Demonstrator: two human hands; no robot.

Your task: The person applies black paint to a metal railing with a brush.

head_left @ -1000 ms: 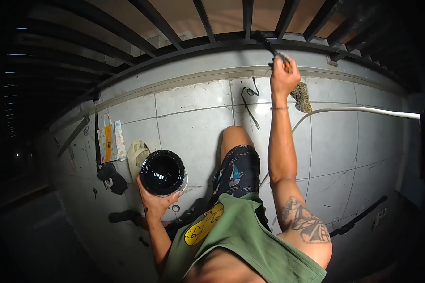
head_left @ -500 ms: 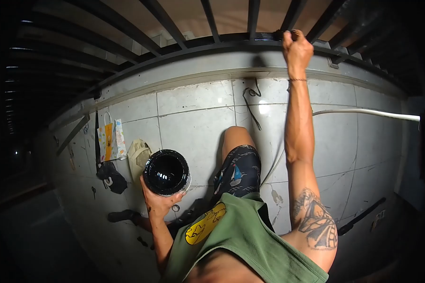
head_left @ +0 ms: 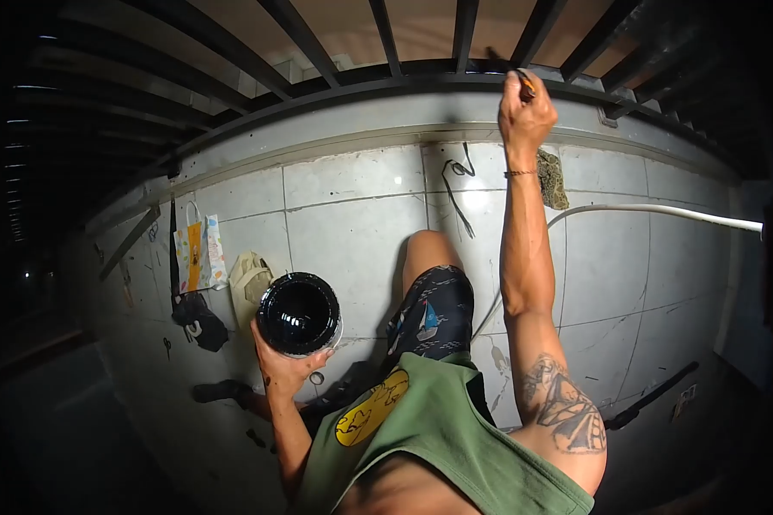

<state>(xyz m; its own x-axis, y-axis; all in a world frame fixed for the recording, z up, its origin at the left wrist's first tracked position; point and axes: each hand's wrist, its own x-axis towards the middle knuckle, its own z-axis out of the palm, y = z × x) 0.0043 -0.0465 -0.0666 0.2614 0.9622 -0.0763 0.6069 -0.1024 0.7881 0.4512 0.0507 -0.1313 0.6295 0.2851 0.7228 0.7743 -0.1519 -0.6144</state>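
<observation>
My left hand (head_left: 288, 362) is wrapped round the side of an open can of black paint (head_left: 299, 316), held upright above the floor with its glossy inside facing me. At the far end of my stretched arm, my right hand (head_left: 528, 120) is closed on a paintbrush (head_left: 526, 83) with an orange and black handle. The dark brush head points up and left, overlapping the bottom rail of a black metal railing (head_left: 361, 89). Wet-looking black shine shows on that rail just left of the brush.
A mottled flat piece (head_left: 551, 180) lies beside my right wrist. A white hose (head_left: 661, 209) crosses the tiles on the right. Black cord (head_left: 457, 202) lies ahead of my knee. On the left stand a patterned paper bag (head_left: 199, 256), a beige bag (head_left: 249, 281) and a black bag (head_left: 202, 324).
My right hand has come back toward me and slightly left, turning so the brush handle shows. The mottled piece by the wrist is now uncovered. The paint can stays nearly still.
</observation>
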